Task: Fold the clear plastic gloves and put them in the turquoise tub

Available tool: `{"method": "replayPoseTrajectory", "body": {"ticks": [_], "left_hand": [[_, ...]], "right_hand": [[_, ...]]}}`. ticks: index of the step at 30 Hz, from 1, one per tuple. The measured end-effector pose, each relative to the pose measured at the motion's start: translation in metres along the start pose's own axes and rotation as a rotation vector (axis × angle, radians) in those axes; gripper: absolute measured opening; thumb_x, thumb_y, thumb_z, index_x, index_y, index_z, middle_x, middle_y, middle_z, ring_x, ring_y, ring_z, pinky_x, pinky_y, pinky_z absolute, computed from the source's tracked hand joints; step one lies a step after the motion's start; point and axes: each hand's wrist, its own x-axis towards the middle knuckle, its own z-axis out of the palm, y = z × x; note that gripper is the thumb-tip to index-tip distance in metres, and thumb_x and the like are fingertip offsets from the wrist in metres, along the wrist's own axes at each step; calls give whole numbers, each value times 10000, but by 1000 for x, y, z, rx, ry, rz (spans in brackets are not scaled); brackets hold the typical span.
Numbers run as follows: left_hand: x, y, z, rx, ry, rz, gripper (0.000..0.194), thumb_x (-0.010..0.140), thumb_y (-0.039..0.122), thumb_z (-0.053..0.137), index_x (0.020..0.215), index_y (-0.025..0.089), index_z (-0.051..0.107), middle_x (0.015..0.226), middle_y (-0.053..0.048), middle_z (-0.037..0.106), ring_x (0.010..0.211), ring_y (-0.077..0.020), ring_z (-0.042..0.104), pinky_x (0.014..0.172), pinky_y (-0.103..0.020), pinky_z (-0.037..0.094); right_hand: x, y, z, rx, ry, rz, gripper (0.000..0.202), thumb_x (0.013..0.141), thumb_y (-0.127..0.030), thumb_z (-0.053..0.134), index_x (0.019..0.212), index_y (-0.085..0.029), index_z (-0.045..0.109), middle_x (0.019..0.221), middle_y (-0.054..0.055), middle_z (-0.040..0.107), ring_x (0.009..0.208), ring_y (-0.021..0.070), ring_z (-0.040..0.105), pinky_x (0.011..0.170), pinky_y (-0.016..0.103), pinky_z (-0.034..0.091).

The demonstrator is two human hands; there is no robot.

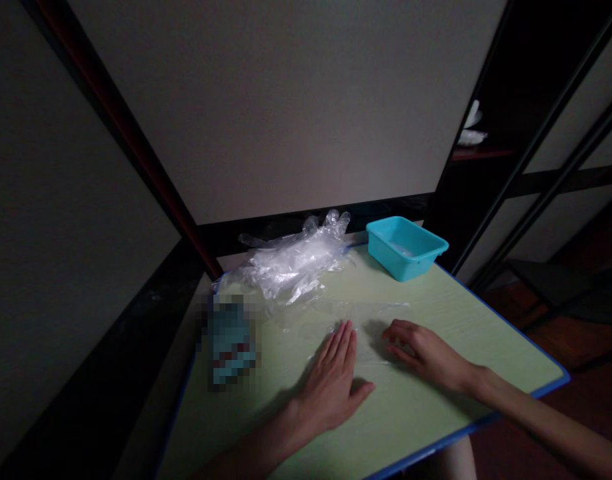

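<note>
One table (pixel 481 327), one basin (pixel 392 262): one left hand (pixel 332 380) released on clear film (pixel 365 348), one right hand (pixel 430 352), grip unclear.

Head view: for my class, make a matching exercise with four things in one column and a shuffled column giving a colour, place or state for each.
Column one
1. left hand
2. right hand
3. plastic basin
4. plastic gloves

Column two
A. clear, in a crumpled heap
B. fingers bent
C. palm down, fingers straight
D. turquoise, near the far right corner of the table

Right pairs: 1-C, 2-B, 3-D, 4-A
</note>
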Motion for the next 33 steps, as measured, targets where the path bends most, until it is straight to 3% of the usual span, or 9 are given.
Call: {"method": "replayPoseTrajectory", "body": {"ticks": [2,4,6,9,16,26,33], "left_hand": [[1,-3,-2,8,6,4,687,841,496,308,1338,56,132,1414,-142,71,1291,-241,14,1048,-383,145],[1,-6,-3,19,14,0,652,853,479,291,1333,60,157,1413,-138,94,1291,-239,25,1046,-384,154],[0,-9,-1,31,18,-9,635,857,469,287,1327,55,181,1409,-143,112,1290,-241,35,1044,-381,164],[-1,-10,4,47,12,-15,642,858,467,288,1323,38,184,1404,-162,115,1289,-245,46,1042,-377,171],[-3,-7,5,49,-35,-14,654,861,492,251,1323,33,189,1397,-173,128,1286,-248,65,1042,-376,159],[-3,-7,1,14,-50,-25,669,850,494,289,1326,37,178,1399,-165,118,1289,-242,54,1044,-377,157],[-2,-8,2,-18,-49,-34,678,846,491,302,1335,48,147,1405,-156,84,1290,-238,34,1043,-383,152]], "right_hand": [[-7,-12,6,-110,-23,-128,397,842,-337,417,1180,-135,464,1173,145,504,1058,236,475,882,381,388],[-10,-20,14,-162,-110,-243,583,838,-430,404,1323,-133,275,1354,148,303,1226,261,286,1000,429,252],[-11,-21,22,-176,-175,-299,683,835,-488,372,1363,-129,131,1407,139,155,1276,262,154,1037,451,150],[-8,-16,32,-171,-219,-329,741,831,-521,345,1364,-115,28,1413,140,50,1287,254,79,1045,457,97],[-14,-5,38,-129,-211,-382,740,831,-510,359,1361,-128,13,1406,133,68,1285,239,89,1047,454,91],[-43,9,17,-82,-275,-304,686,849,-424,387,1360,-162,12,1412,97,88,1282,235,95,1041,469,90],[-57,20,5,-6,-270,-198,643,852,-384,399,1367,-192,66,1422,60,81,1284,217,102,1046,398,163]]}}
